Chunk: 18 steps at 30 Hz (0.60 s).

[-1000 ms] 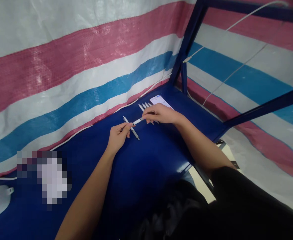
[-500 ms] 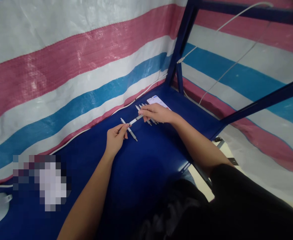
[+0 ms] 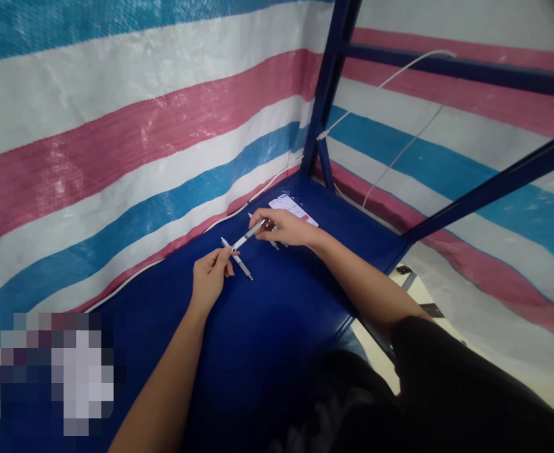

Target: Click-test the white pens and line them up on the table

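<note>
Between my two hands a white and grey pen (image 3: pixel 247 236) is held at a slant above the dark blue surface (image 3: pixel 267 314). My left hand (image 3: pixel 211 275) pinches its lower left end. The fingers of my right hand (image 3: pixel 281 228) are closed round its upper right end. Just beyond my left fingertips, another white pen (image 3: pixel 243 266) lies on the surface, crossing under the held one. More pens (image 3: pixel 275 244) lie beneath my right hand, mostly hidden by it.
Behind my right hand lies a phone (image 3: pixel 292 207) with a lit screen. A white cable (image 3: pixel 225 218) runs along the foot of the striped sheet (image 3: pixel 163 126). Blue frame bars (image 3: pixel 322 94) rise at the far corner. At the lower left is a pixelated pale shape (image 3: pixel 82 384).
The camera view has shifted, so the scene sits lower and further left. The held pen slants more steeply, and more of its upper end shows at my right fingers.
</note>
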Available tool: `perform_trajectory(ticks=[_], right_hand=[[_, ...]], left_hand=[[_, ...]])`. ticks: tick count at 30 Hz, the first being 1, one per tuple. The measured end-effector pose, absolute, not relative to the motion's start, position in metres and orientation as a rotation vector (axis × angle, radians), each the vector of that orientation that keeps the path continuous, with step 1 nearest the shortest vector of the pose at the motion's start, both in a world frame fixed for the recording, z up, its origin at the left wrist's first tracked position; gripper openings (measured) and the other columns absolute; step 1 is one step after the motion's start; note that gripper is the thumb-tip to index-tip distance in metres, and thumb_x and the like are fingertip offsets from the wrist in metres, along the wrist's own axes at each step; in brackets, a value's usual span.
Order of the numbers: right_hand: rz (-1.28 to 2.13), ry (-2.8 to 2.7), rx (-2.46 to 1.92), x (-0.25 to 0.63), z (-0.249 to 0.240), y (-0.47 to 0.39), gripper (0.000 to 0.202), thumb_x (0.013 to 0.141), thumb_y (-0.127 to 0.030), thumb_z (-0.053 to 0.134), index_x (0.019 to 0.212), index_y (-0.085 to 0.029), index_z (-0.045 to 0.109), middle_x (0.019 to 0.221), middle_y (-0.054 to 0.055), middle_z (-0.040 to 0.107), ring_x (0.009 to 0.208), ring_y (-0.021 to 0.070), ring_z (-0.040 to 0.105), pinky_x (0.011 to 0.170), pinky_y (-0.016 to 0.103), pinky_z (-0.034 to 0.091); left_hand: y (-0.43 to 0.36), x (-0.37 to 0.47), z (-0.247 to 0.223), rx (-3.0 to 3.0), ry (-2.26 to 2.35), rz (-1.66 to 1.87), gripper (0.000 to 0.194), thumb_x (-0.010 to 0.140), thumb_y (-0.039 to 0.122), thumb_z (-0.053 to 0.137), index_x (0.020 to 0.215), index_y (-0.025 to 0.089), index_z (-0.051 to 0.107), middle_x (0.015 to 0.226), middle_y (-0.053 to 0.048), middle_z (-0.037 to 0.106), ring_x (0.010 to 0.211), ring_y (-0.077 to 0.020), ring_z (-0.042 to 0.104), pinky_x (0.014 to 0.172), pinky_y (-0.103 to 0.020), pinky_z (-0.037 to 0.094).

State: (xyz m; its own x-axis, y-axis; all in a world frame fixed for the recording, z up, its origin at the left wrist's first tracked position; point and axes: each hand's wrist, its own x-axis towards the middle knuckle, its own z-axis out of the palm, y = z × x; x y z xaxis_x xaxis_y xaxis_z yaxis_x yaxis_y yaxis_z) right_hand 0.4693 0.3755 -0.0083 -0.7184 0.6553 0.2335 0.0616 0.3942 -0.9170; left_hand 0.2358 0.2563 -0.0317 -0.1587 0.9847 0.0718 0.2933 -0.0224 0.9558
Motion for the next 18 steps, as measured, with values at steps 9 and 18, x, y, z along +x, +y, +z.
perform_trajectory(ticks=[9,18], right_hand=[[1.549,-2.003,-0.675,0.466,-0.006,0.373,0.024,0.104,-0.043,0.068,0.096,-0.020,0.065,0.075,-0.001,0.070,0.067,0.0121,0.063,0.066,0.026,0.049],[1.463,-1.948,-0.653,0.469,-0.013,0.381,0.027,0.097,-0.044,0.077,0.106,-0.020,0.068,0.088,0.001,0.073,0.078,0.0157,0.067,0.073,0.030,0.051]], left_hand=[[0.256,0.234,-0.034,1.378,1.568,1.216,0.045,0.099,0.051,0.070,0.066,0.020,0.074,0.058,-0.001,0.064,0.050,-0.0122,0.047,0.051,-0.025,0.037],[0.257,0.234,-0.037,1.386,1.594,1.243,0.048,0.097,0.055,0.071,0.064,0.020,0.073,0.056,0.000,0.060,0.050,-0.0112,0.044,0.051,-0.026,0.033]])
